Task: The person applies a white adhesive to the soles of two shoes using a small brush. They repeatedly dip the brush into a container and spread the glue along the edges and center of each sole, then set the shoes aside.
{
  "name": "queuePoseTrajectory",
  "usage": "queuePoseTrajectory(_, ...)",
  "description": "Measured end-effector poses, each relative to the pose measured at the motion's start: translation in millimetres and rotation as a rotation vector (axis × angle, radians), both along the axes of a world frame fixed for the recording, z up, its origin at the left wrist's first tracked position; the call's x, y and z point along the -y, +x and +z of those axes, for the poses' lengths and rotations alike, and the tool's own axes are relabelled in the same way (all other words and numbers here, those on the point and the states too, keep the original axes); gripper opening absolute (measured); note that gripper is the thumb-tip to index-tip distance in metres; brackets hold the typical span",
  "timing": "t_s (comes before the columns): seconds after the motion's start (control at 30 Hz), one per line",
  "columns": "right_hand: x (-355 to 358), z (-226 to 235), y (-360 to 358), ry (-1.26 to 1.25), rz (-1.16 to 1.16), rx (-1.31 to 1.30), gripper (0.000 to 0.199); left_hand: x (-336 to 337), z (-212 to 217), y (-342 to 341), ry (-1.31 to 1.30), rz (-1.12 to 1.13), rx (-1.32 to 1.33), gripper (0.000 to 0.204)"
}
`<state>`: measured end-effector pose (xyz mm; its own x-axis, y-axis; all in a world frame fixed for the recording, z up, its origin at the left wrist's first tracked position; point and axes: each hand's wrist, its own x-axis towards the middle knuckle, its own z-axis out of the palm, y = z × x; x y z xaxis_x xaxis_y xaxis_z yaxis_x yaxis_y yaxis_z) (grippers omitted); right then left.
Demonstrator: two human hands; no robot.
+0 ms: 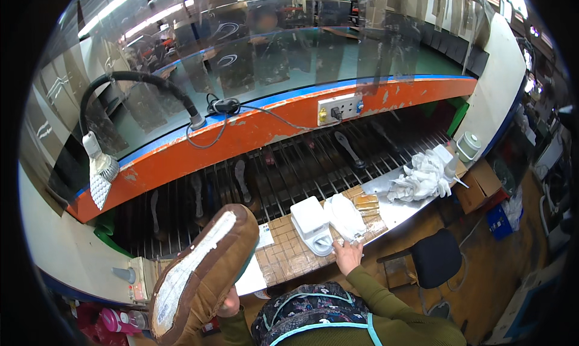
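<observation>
A brown shoe (202, 273) with a pale sole is held up by the left hand (229, 302), sole turned upward. The right hand (348, 254) is laid on the taped bench edge (289, 255), touching a white oval sole piece (345, 216). Beside it a white box (312, 223) is seen. White rags (422, 176) are piled further right, near the roller conveyor (289, 165).
</observation>
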<state>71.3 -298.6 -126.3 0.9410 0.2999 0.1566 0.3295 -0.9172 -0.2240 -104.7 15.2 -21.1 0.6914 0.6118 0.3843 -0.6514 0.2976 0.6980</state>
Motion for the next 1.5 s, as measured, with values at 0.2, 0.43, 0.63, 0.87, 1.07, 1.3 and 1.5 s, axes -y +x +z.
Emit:
queuePoseTrajectory(0.2, 10.0, 12.0, 2.3, -0.114, 0.021, -0.003, 0.031, 10.7, -2.7, -1.6, 0.144, 0.221, -0.168, 0.084)
queuePoseTrajectory(0.43, 9.9, 19.8, 14.1, 0.142, 0.010, 0.105, 0.007, 22.7, 24.8, 7.6, 0.492, 0.349, -0.415, 0.072)
queuePoseTrajectory(0.63, 7.2, 11.7, 20.1, 0.063, 0.078, 0.202, 0.008, 40.7, 47.3, 21.5, 0.452, 0.302, -0.378, 0.074)
queuePoseTrajectory(0.87, 35.1, -14.8, 28.1, 0.562, -0.113, -0.455, 0.023, 59.7, 83.6, 32.1, 0.089, 0.038, -0.267, 0.078)
queuePoseTrajectory(1.07, 37.8, 26.1, 20.4, 1.247, -0.220, -1.108, 0.017, 53.1, 52.2, 82.8, 0.817, 0.399, -0.155, 0.069)
queuePoseTrajectory(1.3, -7.2, 195.8, -26.8, 1.062, 0.275, 0.009, 0.017, 30.7, 10.0, 120.7, 0.928, 0.536, 0.194, 0.048)
queuePoseTrajectory(1.5, -46.1, 233.1, -56.0, 1.202, 0.540, -0.165, 0.021, 17.0, 28.0, 122.8, 1.236, 0.750, 0.349, 0.040)
